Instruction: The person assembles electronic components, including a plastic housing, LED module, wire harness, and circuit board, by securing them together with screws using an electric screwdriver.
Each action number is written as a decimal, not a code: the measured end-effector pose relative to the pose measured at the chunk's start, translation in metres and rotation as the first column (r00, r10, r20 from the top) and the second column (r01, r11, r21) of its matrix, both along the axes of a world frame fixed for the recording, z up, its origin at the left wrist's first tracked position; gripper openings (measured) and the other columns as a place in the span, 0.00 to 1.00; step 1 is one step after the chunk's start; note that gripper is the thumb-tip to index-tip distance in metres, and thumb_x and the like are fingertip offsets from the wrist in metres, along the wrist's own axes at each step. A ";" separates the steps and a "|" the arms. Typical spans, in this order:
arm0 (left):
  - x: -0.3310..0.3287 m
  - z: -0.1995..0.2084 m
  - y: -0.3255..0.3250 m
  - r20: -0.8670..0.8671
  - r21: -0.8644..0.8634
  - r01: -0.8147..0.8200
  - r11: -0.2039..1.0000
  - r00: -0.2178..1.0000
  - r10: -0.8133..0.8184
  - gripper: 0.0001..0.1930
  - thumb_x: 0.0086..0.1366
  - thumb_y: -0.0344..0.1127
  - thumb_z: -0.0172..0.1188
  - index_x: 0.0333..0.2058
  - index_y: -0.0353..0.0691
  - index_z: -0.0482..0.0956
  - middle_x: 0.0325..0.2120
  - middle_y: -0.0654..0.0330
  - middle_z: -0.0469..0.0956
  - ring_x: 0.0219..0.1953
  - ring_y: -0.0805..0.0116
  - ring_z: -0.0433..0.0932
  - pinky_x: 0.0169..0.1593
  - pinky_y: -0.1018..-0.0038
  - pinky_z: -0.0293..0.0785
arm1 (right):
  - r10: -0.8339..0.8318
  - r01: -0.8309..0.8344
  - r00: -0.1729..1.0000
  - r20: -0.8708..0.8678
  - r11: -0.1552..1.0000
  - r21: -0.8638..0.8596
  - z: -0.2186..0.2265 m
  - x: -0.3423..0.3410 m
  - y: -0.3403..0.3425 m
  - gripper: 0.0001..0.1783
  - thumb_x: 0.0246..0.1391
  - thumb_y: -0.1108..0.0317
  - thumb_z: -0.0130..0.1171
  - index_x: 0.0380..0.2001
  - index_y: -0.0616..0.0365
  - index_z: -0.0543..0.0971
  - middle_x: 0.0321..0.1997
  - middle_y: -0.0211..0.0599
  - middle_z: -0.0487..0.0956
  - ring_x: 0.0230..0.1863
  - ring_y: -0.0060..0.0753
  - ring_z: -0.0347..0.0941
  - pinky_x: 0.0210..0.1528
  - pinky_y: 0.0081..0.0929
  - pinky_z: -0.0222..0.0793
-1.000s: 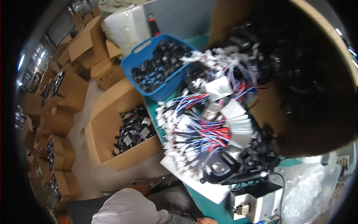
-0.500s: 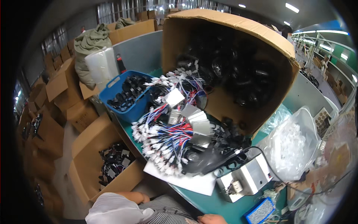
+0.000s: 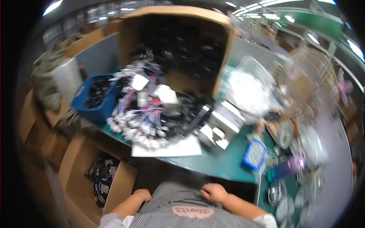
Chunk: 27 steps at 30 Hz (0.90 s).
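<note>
My left hand (image 3: pixel 143 195) rests at the left side of my lap, against the grey checked apron (image 3: pixel 171 195). Its fingers look curled in, though blur hides detail. On the right side of the apron lies my right hand (image 3: pixel 213 192), loosely closed, with nothing visible in it. Both hands are below the table's front edge and apart from the goods. Beyond them, bundles of wires with white connectors (image 3: pixel 142 131) are heaped beside black parts (image 3: pixel 186 110). A white sheet (image 3: pixel 167 148) lies under the pile's near edge.
A large carton (image 3: pixel 173 10) of black bagged parts stands behind the pile. To its left is a blue bin (image 3: pixel 91 110). A metal device (image 3: pixel 224 125), a blue-rimmed tray (image 3: pixel 254 154) and a fan (image 3: pixel 308 81) are right. An open carton (image 3: pixel 72 167) stands low left.
The view has swung to the right, so the table's goods sit further left. My right hand and forearm now show more fully on my lap. The goods look unmoved.
</note>
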<state>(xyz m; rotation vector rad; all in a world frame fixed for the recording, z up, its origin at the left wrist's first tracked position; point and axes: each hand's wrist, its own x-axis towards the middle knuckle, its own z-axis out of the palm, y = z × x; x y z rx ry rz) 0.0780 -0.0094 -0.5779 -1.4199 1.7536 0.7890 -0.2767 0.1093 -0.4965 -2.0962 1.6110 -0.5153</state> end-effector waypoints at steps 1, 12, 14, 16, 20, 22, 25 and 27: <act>0.002 0.000 -0.001 0.011 0.025 0.078 0.997 0.997 -0.078 0.27 0.51 0.47 0.58 0.46 0.36 0.78 0.48 0.49 0.76 0.52 0.56 0.75 0.54 0.65 0.70 | -0.068 0.072 0.997 -0.034 0.991 0.117 -0.012 0.001 0.009 0.12 0.51 0.59 0.55 0.29 0.57 0.79 0.27 0.45 0.77 0.32 0.50 0.74 0.35 0.43 0.70; -0.003 -0.008 -0.005 -0.011 0.006 0.043 0.999 0.999 -0.043 0.31 0.56 0.46 0.54 0.57 0.38 0.68 0.55 0.48 0.69 0.57 0.53 0.69 0.60 0.66 0.64 | -0.562 0.693 0.654 -0.506 0.177 0.699 -0.240 -0.047 0.203 0.20 0.51 0.59 0.50 0.40 0.63 0.79 0.45 0.50 0.78 0.47 0.51 0.75 0.50 0.39 0.70; -0.004 -0.009 -0.004 -0.017 0.020 0.038 0.999 0.999 -0.038 0.30 0.56 0.46 0.53 0.57 0.39 0.68 0.55 0.48 0.69 0.57 0.53 0.69 0.60 0.66 0.64 | -0.235 0.404 0.908 -0.348 0.264 0.876 -0.216 -0.052 0.202 0.21 0.49 0.59 0.51 0.41 0.62 0.79 0.43 0.50 0.79 0.45 0.50 0.76 0.47 0.39 0.71; -0.005 -0.012 -0.006 -0.010 0.040 0.013 0.999 1.000 -0.013 0.30 0.56 0.45 0.53 0.57 0.40 0.68 0.55 0.47 0.69 0.58 0.53 0.69 0.59 0.67 0.64 | -0.213 0.404 0.910 -0.355 0.268 0.875 -0.203 -0.060 0.188 0.21 0.49 0.59 0.51 0.41 0.61 0.79 0.43 0.50 0.79 0.45 0.50 0.76 0.47 0.39 0.71; -0.011 -0.005 -0.019 0.041 0.174 -0.022 0.985 0.999 0.015 0.32 0.56 0.47 0.52 0.58 0.39 0.64 0.54 0.45 0.69 0.57 0.51 0.69 0.60 0.66 0.64 | -0.133 0.377 0.926 -0.353 0.313 0.872 -0.184 -0.092 0.119 0.21 0.49 0.59 0.51 0.41 0.61 0.79 0.43 0.50 0.79 0.45 0.50 0.76 0.47 0.39 0.71; -0.001 -0.028 -0.020 0.047 0.230 -0.032 0.973 0.999 0.022 0.33 0.56 0.50 0.52 0.59 0.39 0.63 0.54 0.45 0.70 0.57 0.51 0.69 0.59 0.66 0.64 | -0.078 0.354 0.934 -0.350 0.349 0.868 -0.178 -0.116 0.069 0.21 0.49 0.59 0.51 0.41 0.61 0.79 0.43 0.50 0.79 0.44 0.50 0.76 0.47 0.39 0.71; -0.005 -0.023 -0.033 0.005 0.299 -0.122 0.947 0.992 0.127 0.32 0.55 0.51 0.54 0.56 0.42 0.67 0.51 0.46 0.73 0.55 0.52 0.71 0.57 0.66 0.66 | -0.026 0.329 0.937 -0.348 0.394 0.858 -0.178 -0.155 -0.001 0.21 0.49 0.59 0.52 0.41 0.61 0.79 0.42 0.50 0.79 0.44 0.49 0.76 0.47 0.39 0.71; 0.045 -0.079 0.000 -0.119 0.273 -0.180 0.945 0.968 0.219 0.29 0.54 0.50 0.55 0.53 0.42 0.71 0.49 0.44 0.74 0.53 0.50 0.72 0.55 0.65 0.68 | 0.023 0.285 0.945 -0.327 0.439 0.852 -0.173 -0.176 -0.055 0.21 0.48 0.59 0.52 0.41 0.61 0.79 0.42 0.50 0.79 0.44 0.49 0.76 0.47 0.39 0.71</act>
